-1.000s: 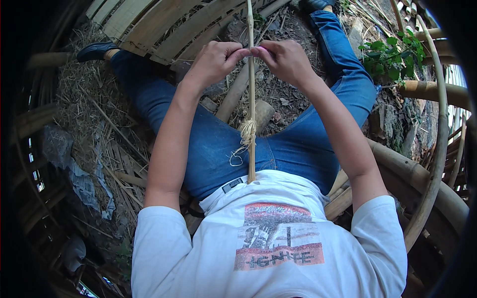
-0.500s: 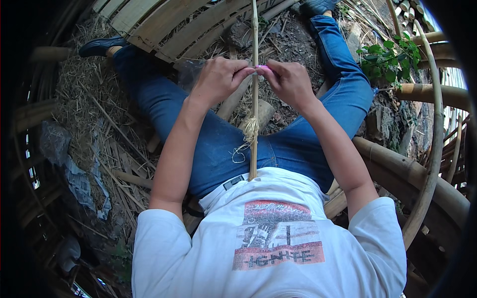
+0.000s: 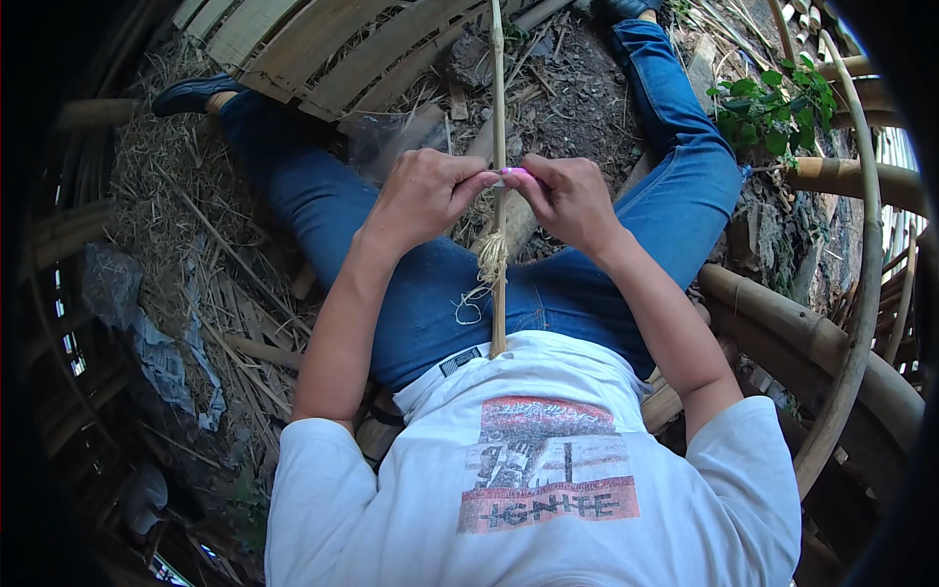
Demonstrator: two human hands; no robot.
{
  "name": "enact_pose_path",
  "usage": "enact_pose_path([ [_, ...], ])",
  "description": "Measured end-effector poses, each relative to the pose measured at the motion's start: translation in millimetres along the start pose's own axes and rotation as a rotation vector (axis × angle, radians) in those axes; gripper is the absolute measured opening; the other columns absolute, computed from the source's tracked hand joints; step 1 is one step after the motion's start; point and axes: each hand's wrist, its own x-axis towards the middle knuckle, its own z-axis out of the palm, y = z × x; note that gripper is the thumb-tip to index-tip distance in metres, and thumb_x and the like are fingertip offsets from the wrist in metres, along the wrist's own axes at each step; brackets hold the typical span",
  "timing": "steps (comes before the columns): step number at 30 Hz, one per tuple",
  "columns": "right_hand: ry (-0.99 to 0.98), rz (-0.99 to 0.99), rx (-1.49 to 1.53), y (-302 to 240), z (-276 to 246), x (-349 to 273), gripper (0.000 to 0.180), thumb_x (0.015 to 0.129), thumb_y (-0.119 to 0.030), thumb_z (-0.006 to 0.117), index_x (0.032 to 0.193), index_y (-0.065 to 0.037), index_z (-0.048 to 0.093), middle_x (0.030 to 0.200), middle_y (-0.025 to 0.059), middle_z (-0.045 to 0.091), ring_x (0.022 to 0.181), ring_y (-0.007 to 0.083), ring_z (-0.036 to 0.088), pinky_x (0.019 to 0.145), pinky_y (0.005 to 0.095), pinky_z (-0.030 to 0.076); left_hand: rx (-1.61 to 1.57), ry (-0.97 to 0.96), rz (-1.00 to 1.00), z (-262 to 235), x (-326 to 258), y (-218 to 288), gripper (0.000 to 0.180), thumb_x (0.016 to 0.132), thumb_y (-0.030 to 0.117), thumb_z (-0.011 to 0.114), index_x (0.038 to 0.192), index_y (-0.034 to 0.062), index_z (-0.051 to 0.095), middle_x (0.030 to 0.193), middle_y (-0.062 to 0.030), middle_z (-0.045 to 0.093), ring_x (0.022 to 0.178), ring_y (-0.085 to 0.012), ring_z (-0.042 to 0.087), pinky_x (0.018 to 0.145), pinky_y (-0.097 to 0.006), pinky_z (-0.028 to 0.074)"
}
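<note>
A long thin wooden stick (image 3: pixel 499 108) runs from my waist away between my spread legs. My left hand (image 3: pixel 427 199) is closed in a pinch at the stick's left side; what lies in its fingertips is too small to make out. On the other side my right hand (image 3: pixel 570 202) pinches a small bright pink thing (image 3: pixel 512 172), mostly hidden by the fingers. Both thumbs nearly meet in front of the stick. Nearer to me, a bundle of pale fibre strands (image 3: pixel 492 256) hangs tied on the stick, with a loose end curling down to its left.
Wooden slats (image 3: pixel 328 54) lean at the far left beside clear plastic (image 3: pixel 377 137). Dry straw (image 3: pixel 156 196) and a crumpled sheet (image 3: pixel 161 362) cover the left ground. Thick bamboo poles (image 3: pixel 782 318) and a curved pole (image 3: pixel 866 225) stand right, near a leafy plant (image 3: pixel 778 108).
Both hands have come down the stick towards me, still pinched close together. The fibre bundle has stayed in place on the stick.
</note>
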Motion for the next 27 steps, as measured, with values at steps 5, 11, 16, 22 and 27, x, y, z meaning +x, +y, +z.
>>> enact_pose_path([
  [5,-0.001,-0.005,-0.025,-14.1,-1.5,-11.5,0.034,0.095,-0.034,0.065,0.075,-0.007,0.059,0.062,0.0142,0.058,0.058,0.0363,0.061,0.053,0.0456,0.047,0.044,0.037,-0.029,2.6,-14.0,10.3,0.022,0.092,0.025,0.068,0.083,0.0047,0.066,0.066,-0.0175,0.059,0.063,-0.038,0.06,0.055,-0.045,0.044],
  [11,-0.071,0.065,0.071,-25.5,0.5,-36.6,0.034,0.095,-0.034,0.065,0.074,-0.007,0.059,0.061,0.0144,0.057,0.058,0.0363,0.061,0.052,0.0449,0.046,-0.047,-0.026,-0.004,5.8,-32.1,20.0,0.024,0.091,0.024,0.069,0.079,0.0043,0.063,0.066,-0.0167,0.059,0.061,-0.0373,0.06,0.054,-0.045,0.044],
  [16,-0.128,0.079,0.03,-35.0,-7.4,-41.7,0.033,0.095,-0.033,0.065,0.075,-0.007,0.061,0.061,0.0154,0.058,0.059,0.0366,0.061,0.053,0.0457,0.047,-0.022,-0.06,-0.119,2.4,-43.4,36.5,0.026,0.091,0.024,0.068,0.077,0.0035,0.061,0.065,-0.0171,0.058,0.061,-0.0378,0.059,0.055,-0.045,0.043],
  [22,-0.338,0.147,0.249,-27.9,-22.9,-29.2,0.032,0.098,-0.032,0.06,0.083,-0.005,0.066,0.064,0.0182,0.06,0.062,0.0389,0.061,0.058,0.0474,0.046,-0.03,-0.17,-0.158,-10.4,-32.7,41.2,0.026,0.094,0.025,0.064,0.079,0.004,0.061,0.065,-0.0175,0.059,0.064,-0.0385,0.06,0.058,-0.047,0.045],
  [27,-0.48,0.241,0.368,-16.4,-34.0,-0.6,0.035,0.101,-0.035,0.056,0.105,-0.003,0.071,0.074,0.0222,0.064,0.069,0.0406,0.063,0.063,0.0464,0.048,0.004,-0.309,-0.233,-28.5,0.7,40.6,0.025,0.097,0.026,0.059,0.085,0.0047,0.062,0.07,-0.0186,0.062,0.07,-0.0395,0.063,0.062,-0.049,0.047],
])
